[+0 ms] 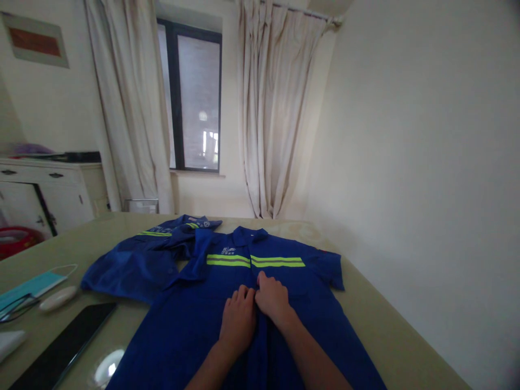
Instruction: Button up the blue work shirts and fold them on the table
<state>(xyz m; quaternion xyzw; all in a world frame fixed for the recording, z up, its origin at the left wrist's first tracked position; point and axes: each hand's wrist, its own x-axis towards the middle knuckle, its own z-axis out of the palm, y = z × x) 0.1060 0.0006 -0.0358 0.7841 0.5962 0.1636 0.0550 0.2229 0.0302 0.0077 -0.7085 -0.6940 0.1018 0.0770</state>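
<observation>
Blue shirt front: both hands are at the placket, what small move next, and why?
Probably work the fingers down the placket of the blue shirt: the left hand and right hand meet at its centre just below the reflective stripe, and the front lies flat on the table.

Second shirt (142, 260) left of shirt (284, 319)

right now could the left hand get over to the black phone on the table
Probably yes. The left hand rests on the front of the blue work shirt, and the black phone lies flat to its left on the table. Only shirt fabric and bare tabletop lie between them.
</observation>
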